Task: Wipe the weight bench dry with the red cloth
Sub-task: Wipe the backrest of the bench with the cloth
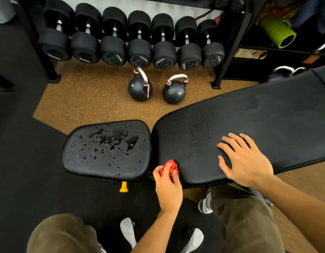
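The black weight bench lies across the view in two pads. Its small seat pad (pixel 96 167) on the left is covered with water drops and a puddle (pixel 110 141). The long back pad (pixel 258 114) on the right shows only faint damp marks. My left hand (pixel 168 187) holds the bunched red cloth (pixel 169 168) at the near left corner of the back pad, beside the gap between the pads. My right hand (pixel 243 159) rests flat, fingers spread, on the near edge of the back pad.
Two black kettlebells (pixel 139 88) (pixel 174 91) stand on the brown floor beyond the bench. A rack of several black dumbbells (pixel 139 39) lines the back. A green foam roller (pixel 278 32) lies on a shelf at right. A yellow knob (pixel 123 187) sticks out under the seat pad.
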Demonstrator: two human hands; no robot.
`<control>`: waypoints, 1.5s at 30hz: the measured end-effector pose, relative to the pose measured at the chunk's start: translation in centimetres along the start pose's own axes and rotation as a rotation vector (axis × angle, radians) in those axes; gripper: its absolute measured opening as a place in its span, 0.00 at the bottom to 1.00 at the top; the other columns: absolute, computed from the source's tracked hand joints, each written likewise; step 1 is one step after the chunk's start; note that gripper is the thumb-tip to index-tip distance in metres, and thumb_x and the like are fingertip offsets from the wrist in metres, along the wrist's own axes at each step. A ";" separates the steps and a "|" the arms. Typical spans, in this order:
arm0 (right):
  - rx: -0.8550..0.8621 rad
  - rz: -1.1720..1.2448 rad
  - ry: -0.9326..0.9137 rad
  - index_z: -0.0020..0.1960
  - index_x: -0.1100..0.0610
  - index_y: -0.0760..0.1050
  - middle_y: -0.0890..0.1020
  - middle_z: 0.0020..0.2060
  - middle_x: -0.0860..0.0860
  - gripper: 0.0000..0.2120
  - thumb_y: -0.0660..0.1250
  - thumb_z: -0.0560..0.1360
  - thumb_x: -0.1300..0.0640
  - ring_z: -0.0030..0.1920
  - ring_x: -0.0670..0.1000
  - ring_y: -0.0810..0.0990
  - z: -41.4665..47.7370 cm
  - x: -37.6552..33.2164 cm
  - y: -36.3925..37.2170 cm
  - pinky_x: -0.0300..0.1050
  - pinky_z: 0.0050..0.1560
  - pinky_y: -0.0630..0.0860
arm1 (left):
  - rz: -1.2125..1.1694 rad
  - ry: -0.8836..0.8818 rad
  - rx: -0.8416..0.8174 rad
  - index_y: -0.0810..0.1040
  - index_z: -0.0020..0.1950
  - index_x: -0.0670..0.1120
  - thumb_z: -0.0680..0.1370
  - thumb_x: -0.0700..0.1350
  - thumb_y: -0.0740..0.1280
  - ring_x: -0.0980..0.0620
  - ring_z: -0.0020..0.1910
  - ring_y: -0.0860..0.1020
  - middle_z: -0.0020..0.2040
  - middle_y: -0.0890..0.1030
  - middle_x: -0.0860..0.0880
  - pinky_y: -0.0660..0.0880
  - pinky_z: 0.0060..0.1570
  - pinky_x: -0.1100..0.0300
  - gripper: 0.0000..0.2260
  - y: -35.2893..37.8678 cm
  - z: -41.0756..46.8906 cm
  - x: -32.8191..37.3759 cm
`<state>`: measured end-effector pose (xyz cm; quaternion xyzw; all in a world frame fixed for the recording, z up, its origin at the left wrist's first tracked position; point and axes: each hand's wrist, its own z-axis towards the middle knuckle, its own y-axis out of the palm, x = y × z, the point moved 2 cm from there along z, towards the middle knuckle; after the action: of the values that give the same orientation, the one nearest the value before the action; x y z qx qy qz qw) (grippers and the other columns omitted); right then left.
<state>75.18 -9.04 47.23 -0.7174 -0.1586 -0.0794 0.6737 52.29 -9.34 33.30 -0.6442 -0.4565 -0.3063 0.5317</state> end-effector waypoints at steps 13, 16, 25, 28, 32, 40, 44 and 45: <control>0.027 0.000 0.013 0.67 0.57 0.80 0.80 0.68 0.56 0.24 0.60 0.79 0.44 0.73 0.59 0.73 0.3 -0.1 0.0 0.60 0.77 0.63 | 0.226 0.013 -0.029 0.76 0.71 0.48 0.84 0.49 0.63 0.42 0.50 0.82 0.67 0.67 0.51 0.80 0.53 0.48 0.16 -1.4 3.7 0.6; 0.038 0.002 0.015 0.67 0.57 0.80 0.80 0.67 0.56 0.24 0.61 0.79 0.44 0.72 0.59 0.73 0.3 -0.2 0.0 0.60 0.76 0.64 | 0.292 -0.006 -0.039 0.75 0.72 0.47 0.85 0.49 0.62 0.40 0.53 0.81 0.68 0.68 0.49 0.77 0.55 0.49 0.16 -1.9 5.0 1.0; 0.014 0.014 0.024 0.67 0.56 0.80 0.79 0.68 0.56 0.24 0.60 0.80 0.43 0.73 0.59 0.73 0.2 -0.2 0.0 0.61 0.76 0.64 | 0.445 0.140 -0.114 0.73 0.72 0.48 0.85 0.47 0.61 0.39 0.50 0.82 0.66 0.68 0.47 0.80 0.54 0.45 0.16 -2.4 4.0 -0.2; 0.002 0.014 0.027 0.67 0.55 0.79 0.79 0.68 0.55 0.24 0.60 0.80 0.42 0.73 0.58 0.72 0.2 -0.2 0.1 0.61 0.77 0.63 | 0.501 0.118 -0.111 0.72 0.72 0.46 0.84 0.44 0.62 0.37 0.52 0.81 0.67 0.68 0.45 0.78 0.55 0.45 0.16 -1.9 6.5 1.1; 0.013 0.015 0.033 0.67 0.55 0.79 0.79 0.68 0.55 0.24 0.60 0.80 0.43 0.74 0.58 0.72 0.2 -0.1 0.1 0.60 0.77 0.62 | 0.514 0.068 -0.114 0.71 0.71 0.44 0.83 0.43 0.62 0.35 0.53 0.80 0.68 0.66 0.43 0.76 0.55 0.45 0.15 -1.1 7.9 2.4; 0.010 0.028 0.032 0.67 0.55 0.80 0.80 0.68 0.55 0.24 0.59 0.79 0.43 0.73 0.59 0.72 0.2 -0.2 0.2 0.61 0.77 0.63 | 0.434 0.056 -0.100 0.73 0.71 0.46 0.84 0.45 0.62 0.36 0.55 0.81 0.68 0.67 0.45 0.78 0.57 0.46 0.15 -1.3 6.8 1.6; 0.006 0.023 0.027 0.67 0.55 0.79 0.79 0.68 0.55 0.24 0.60 0.80 0.43 0.74 0.58 0.72 0.3 -0.1 0.4 0.61 0.77 0.63 | 0.309 -0.018 -0.081 0.75 0.69 0.46 0.84 0.44 0.62 0.37 0.55 0.80 0.68 0.67 0.45 0.78 0.58 0.45 0.13 -0.7 6.5 2.4; 0.002 0.024 0.028 0.67 0.55 0.79 0.79 0.68 0.55 0.24 0.60 0.80 0.42 0.74 0.58 0.72 0.3 -0.1 0.3 0.61 0.77 0.63 | 0.285 0.016 -0.087 0.75 0.69 0.47 0.84 0.44 0.63 0.38 0.54 0.81 0.68 0.67 0.47 0.78 0.57 0.47 0.13 -0.6 5.6 2.7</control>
<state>75.14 -8.82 46.85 -0.7174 -0.1408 -0.0813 0.6774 52.32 -3.18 34.48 -0.7224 -0.3423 -0.2524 0.5453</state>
